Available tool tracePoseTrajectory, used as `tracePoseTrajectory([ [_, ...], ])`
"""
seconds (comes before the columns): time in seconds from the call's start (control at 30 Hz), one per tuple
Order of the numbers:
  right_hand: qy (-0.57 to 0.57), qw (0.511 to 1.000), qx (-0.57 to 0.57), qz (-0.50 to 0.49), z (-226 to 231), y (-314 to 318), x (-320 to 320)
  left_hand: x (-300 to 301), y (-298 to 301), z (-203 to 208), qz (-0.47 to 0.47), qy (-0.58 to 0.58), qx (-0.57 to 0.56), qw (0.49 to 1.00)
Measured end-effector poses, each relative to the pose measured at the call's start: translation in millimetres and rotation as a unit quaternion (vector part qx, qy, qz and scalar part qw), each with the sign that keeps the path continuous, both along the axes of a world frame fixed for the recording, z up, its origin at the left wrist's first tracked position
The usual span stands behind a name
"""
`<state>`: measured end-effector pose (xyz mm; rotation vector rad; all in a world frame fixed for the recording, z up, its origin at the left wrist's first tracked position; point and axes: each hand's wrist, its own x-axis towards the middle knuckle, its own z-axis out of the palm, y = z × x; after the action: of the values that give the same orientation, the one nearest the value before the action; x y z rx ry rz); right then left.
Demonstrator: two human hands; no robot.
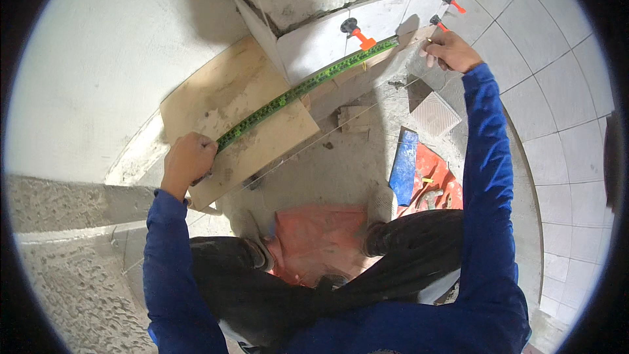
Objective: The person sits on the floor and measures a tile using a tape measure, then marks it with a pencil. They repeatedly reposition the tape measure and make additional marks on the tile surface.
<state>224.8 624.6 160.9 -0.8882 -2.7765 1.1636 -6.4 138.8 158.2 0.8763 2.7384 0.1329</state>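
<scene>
My left hand (190, 160) is closed in a fist around the near end of a long, bright green measuring tape with dark markings (288, 97); I cannot make out the tape's case under my fingers. The tape is drawn out diagonally, up and to the right, crossing a flat tan rectangular board (262, 147) and running along the lower edge of a row of white wall tiles (311, 52). Its far end stops just short of my right hand (452, 51), whose fingers are pinched together on a thin, pale, pencil-like stick (429, 40).

A black round fixture with an orange handle (359, 36) stands out from the tiles just above the tape. Two similar ones sit further right, the lower of them close beside my right hand.

Below that hand, a pale square tile with a ribbed face (436, 115) lies on the grey, dusty floor (347, 164). Nearer me are a flat blue piece (404, 160) and a hammer-like metal tool (430, 198) on red sheeting (445, 174). Another crumpled red sheet (321, 236) is spread between my feet.
</scene>
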Motion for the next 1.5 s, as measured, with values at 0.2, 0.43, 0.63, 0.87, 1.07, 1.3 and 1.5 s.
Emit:
tracePoseTrajectory([
  [0.2, 0.124, 0.97, -0.058, 0.202, 67.5, -59.5, 7.4, -12.4, 0.7, -6.2, -0.017, 0.008, -0.013, 1.0],
  [0.43, 0.337, 0.914, -0.013, 0.226, 85.9, -157.5, -19.6, -39.7, -5.1, -31.1, -0.068, -0.001, -0.061, 0.996],
  [0.63, 0.294, 0.947, -0.1, 0.079, 53.8, -204.7, -37.3, -43.9, 1.4, -29.3, -0.012, -0.044, -0.093, 0.995],
  [0.87, 0.316, 0.937, -0.149, 0.018, 4.7, -227.9, -56.4, -43.1, 10.5, -13.2, -0.015, -0.078, -0.106, 0.991],
  [1.07, 0.225, 0.966, -0.127, -0.008, -21.8, -238.1, -79.5, -41.1, 9.4, -11.9, -0.018, -0.071, -0.079, 0.994],
  [1.3, 0.214, 0.974, -0.076, 0.026, -38.8, -234.8, -93.1, -30.5, 15.7, 4.7, 0.035, -0.101, -0.097, 0.99],
  [1.5, 0.218, 0.958, -0.183, -0.019, -48.4, -229.5, -95.3, -23.1, 21.7, 13.4, 0.05, -0.094, -0.102, 0.989],
])
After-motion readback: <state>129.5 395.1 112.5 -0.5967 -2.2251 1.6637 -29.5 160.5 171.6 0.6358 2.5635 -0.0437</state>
